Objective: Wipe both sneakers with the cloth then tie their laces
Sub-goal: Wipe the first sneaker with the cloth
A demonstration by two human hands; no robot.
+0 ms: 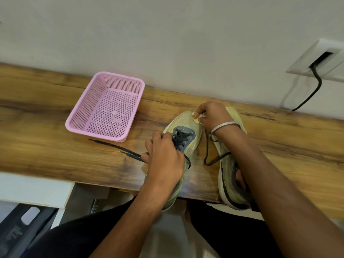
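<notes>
Head view: left hand (163,161) grips left sneaker (184,135) at laces on wooden table (55,127). Right hand (214,114) pinches yellow cloth (195,118) against toe. Right sneaker (230,175) just beside. Pink basket (137,84) near.

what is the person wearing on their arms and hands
Both forearms are bare, with no sleeves in view. The right hand has a thin silver metal bangle around its wrist. The left hand wears nothing: no ring, watch or glove shows.
</notes>
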